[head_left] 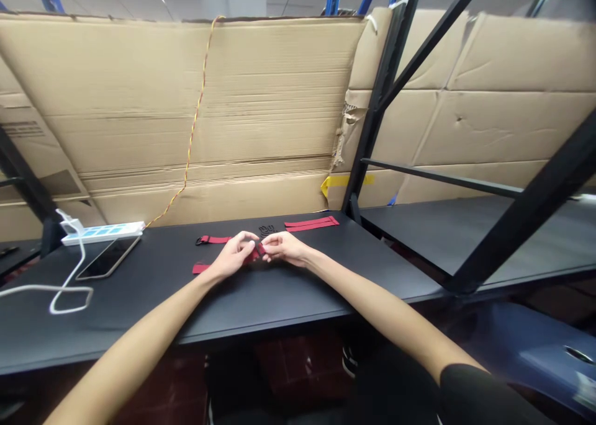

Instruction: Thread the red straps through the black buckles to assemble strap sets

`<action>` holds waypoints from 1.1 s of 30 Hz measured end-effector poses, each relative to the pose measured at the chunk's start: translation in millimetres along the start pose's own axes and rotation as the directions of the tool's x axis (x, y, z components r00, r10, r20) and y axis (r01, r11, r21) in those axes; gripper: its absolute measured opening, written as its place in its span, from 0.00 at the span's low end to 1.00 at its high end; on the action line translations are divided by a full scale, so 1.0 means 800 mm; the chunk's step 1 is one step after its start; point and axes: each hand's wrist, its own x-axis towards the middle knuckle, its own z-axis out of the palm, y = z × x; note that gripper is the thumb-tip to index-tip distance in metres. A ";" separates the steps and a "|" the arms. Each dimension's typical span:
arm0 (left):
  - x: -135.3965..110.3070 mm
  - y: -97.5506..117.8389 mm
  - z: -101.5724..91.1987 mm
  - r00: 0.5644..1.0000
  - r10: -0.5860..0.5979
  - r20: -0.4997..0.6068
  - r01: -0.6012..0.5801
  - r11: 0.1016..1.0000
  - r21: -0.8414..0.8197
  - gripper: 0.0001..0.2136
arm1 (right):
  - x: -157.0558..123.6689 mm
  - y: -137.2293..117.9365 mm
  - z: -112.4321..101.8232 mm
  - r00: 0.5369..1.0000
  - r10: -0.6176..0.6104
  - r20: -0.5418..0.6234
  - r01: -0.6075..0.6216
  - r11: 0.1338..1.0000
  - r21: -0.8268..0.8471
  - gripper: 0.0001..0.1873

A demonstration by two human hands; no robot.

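Note:
Above the black tabletop, my left hand (235, 253) and my right hand (283, 249) meet, both closed on one red strap (251, 255). A small black buckle (259, 247) sits on the strap between my fingertips; its details are partly covered by the fingers. The strap's tail, or another red piece (200, 268), shows left of my left wrist. Behind my left hand lies a red strap with a black buckle (203, 240). Just past my fingers is a small pile of black buckles (267, 230). To the right of it lie flat red straps (311, 224).
On the left of the table (279, 301) are a white power strip (103, 232), a phone (110, 257) and a white cable (69, 288). Cardboard (195, 133) walls the back, with a twisted yellow-red cord (192, 133). A black metal post (372, 127) rises at right, beside a blue stool (526, 344).

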 end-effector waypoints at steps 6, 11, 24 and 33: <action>-0.003 0.005 0.002 0.994 0.060 0.088 -0.068 0.994 0.087 0.10 | -0.001 -0.002 0.005 1.000 -0.026 -0.012 0.025 0.998 -0.056 0.21; -0.002 0.006 0.002 0.990 0.139 -0.012 -0.132 0.961 0.243 0.09 | 0.001 0.000 0.007 0.997 -0.057 -0.059 0.051 0.995 -0.090 0.19; -0.001 0.003 -0.003 0.977 0.097 -0.190 -0.039 0.956 0.289 0.13 | 0.002 -0.001 0.019 0.975 -0.184 -0.128 0.172 0.980 -0.103 0.23; 0.000 0.003 -0.002 0.975 0.050 -0.217 -0.026 0.994 0.111 0.15 | -0.005 -0.006 0.020 0.992 -0.124 -0.013 0.124 0.992 -0.031 0.23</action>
